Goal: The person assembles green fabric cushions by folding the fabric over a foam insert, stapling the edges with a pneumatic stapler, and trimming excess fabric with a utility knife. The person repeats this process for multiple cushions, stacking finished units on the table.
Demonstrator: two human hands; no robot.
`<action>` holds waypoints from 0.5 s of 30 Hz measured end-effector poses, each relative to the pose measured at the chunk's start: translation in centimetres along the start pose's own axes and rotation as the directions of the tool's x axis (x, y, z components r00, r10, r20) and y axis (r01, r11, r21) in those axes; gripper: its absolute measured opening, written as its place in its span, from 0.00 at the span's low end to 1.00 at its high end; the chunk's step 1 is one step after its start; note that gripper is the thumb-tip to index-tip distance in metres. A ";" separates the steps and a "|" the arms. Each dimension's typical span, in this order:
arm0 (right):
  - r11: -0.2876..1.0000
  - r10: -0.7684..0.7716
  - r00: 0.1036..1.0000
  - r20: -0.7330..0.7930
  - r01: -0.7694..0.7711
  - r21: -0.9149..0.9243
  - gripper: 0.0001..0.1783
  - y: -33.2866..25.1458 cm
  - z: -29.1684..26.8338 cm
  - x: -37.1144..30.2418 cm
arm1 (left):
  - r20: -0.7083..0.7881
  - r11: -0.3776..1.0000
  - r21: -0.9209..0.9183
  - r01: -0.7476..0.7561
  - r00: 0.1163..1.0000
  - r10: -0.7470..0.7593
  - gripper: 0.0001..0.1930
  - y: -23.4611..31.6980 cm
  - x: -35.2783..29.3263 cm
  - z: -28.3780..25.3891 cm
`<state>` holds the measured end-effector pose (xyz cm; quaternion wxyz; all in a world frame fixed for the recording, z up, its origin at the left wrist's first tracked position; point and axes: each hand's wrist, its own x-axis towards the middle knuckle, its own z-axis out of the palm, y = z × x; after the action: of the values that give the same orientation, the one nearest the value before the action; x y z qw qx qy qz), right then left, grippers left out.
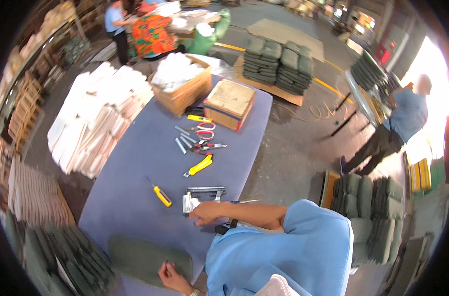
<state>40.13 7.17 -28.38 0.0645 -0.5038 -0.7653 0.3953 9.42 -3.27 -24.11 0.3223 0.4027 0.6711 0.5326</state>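
Observation:
My right hand (207, 212) reaches across the table, its fingers curled at the silver body of a staple gun (189, 201) with a black magazine. The gun lies on its side on the blue-grey tabletop (136, 163). Nearer to me, my left hand (172, 277) is over a flat dark green cushion (140, 256) at the table's near edge. Its fingers are drawn together; anything between them is too small to make out. A yellow-handled screwdriver (161, 195) rests beyond the cushion, left of the gun.
Farther up the table lie a yellow utility knife (200, 166), pliers (209, 146), red-handled scissors (205, 131), grey sticks (180, 145) and cardboard boxes (229, 103). White padded pieces (96, 118) are piled left. Green cushions (365, 207) stand stacked right. A co-worker (404, 118) stands by another table.

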 end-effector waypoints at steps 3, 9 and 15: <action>0.998 0.051 0.998 -0.045 -0.050 0.028 0.28 -2.1 -1.0 -0.7 | 0.165 0.996 -0.026 -0.089 0.982 0.093 0.07 -1.2 1.4 -0.6; 0.973 0.088 0.996 -0.002 -0.085 0.214 0.26 -1.9 5.8 -2.1 | 0.211 0.984 0.168 0.059 0.973 -0.095 0.08 0.4 -1.0 -7.0; 0.971 0.104 0.970 0.219 -0.147 0.188 0.25 -5.6 11.5 0.7 | -0.103 0.895 0.364 0.259 0.966 -0.238 0.07 -11.7 -11.4 -18.9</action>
<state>30.11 0.52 -32.64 0.0101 -0.4983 -0.6901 0.5247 -3.83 -23.26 -31.20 0.2861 0.3525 0.8149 0.3604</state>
